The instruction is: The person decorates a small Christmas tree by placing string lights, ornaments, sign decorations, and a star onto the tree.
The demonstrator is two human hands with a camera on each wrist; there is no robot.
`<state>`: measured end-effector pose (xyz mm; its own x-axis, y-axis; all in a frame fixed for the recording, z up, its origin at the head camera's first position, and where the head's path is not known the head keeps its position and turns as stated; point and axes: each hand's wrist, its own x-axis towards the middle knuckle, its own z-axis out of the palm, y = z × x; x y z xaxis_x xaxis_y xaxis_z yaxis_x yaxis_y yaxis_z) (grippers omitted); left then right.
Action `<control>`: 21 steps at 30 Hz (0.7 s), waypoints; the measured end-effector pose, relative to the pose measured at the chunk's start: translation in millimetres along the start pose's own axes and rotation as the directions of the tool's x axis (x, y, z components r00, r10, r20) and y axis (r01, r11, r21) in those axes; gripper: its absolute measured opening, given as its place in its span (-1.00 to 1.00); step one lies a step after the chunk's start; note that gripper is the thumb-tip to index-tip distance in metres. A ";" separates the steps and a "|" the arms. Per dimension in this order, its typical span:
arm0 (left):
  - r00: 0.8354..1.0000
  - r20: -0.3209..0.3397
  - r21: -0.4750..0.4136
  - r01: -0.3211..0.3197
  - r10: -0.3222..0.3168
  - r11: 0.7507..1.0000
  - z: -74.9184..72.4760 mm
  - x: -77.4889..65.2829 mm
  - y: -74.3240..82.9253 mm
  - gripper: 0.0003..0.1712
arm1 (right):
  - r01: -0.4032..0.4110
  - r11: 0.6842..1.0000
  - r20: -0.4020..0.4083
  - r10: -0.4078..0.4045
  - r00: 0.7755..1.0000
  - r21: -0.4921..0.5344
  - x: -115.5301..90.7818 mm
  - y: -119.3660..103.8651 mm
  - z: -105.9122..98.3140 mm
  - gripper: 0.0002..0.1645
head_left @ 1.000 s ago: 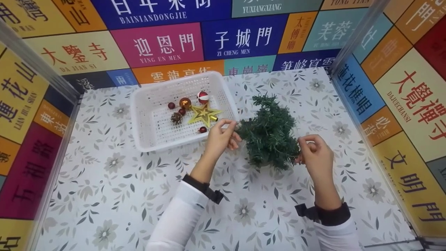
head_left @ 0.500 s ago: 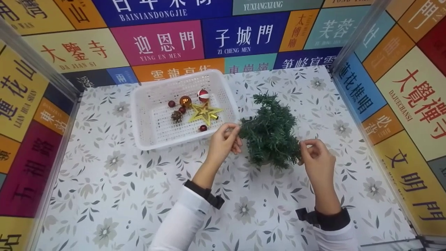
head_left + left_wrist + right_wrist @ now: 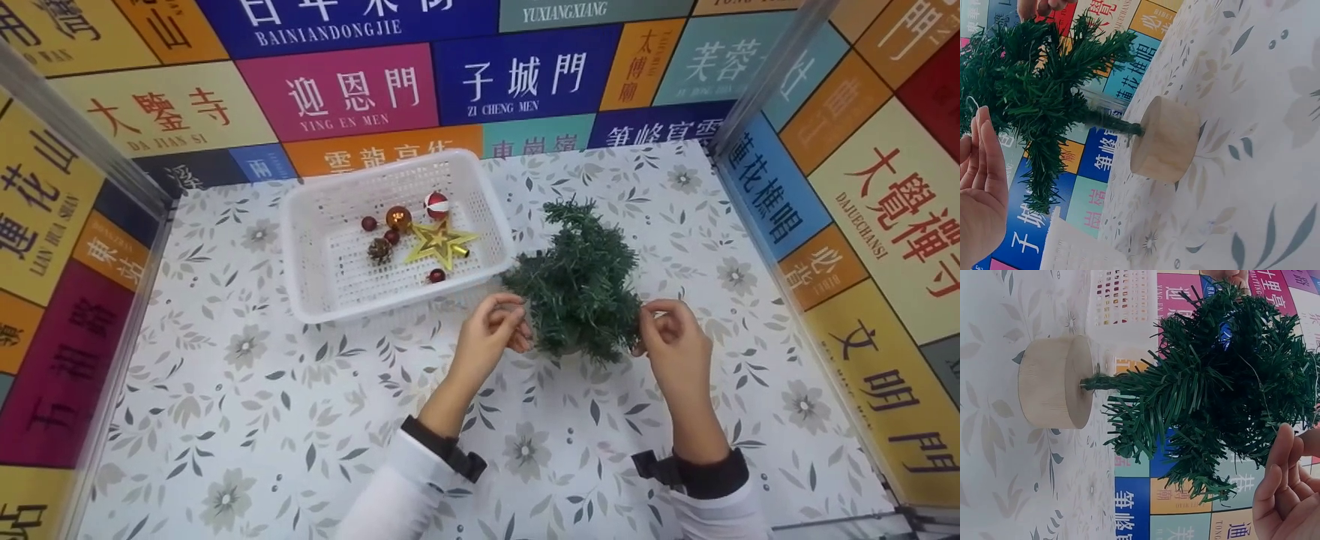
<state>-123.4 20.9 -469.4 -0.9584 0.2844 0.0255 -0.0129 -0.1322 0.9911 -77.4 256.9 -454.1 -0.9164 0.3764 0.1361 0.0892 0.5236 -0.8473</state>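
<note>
A small green artificial Christmas tree (image 3: 581,285) stands upright on a round wooden base (image 3: 1165,139). My left hand (image 3: 495,326) is at the tree's left front. Its fingertips pinch a thin pale wire (image 3: 972,102), which curves up against the branches in the left wrist view. On the tree's other side, my right hand (image 3: 679,337) pinches a thin wire (image 3: 1261,385) that runs across the needles in the right wrist view. Whether both are parts of one wire, I cannot tell. Branches hide much of it.
A white perforated plastic basket (image 3: 300,300) stands left of the tree. Inside lie a gold star (image 3: 441,244), a pine cone (image 3: 379,250), an orange-gold ball (image 3: 398,219), a red-and-white ball (image 3: 436,205) and several small red balls. Printed panels enclose the flower-patterned table (image 3: 247,442).
My left hand has come down and a little right, from the tip of the left branch to the tree's lower left. The right hand has shifted only slightly. Tree and basket stay in place.
</note>
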 end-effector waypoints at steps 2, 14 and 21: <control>1.000 0.022 -0.029 0.002 -0.001 1.000 1.2 -6.0 1.5 -0.75 | -0.005 1.000 0.005 0.005 1.000 0.005 0.3 0.2 -0.2 -0.78; 0.994 0.088 -0.121 0.068 -0.057 0.990 4.4 -11.8 -39.2 -0.67 | 0.040 0.999 -0.007 -0.040 0.999 0.008 -0.1 -0.4 -0.5 -0.83; 0.991 0.137 -0.167 0.025 -0.002 0.986 7.7 -16.4 -44.4 -0.69 | 0.030 1.000 0.008 -0.030 1.000 0.000 -0.6 -0.3 0.0 -0.81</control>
<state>-104.9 29.4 -512.8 -0.9101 0.4124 0.0415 -0.0842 -0.2819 0.9557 -76.9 256.6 -453.9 -0.9219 0.3541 0.1572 0.0616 0.5345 -0.8429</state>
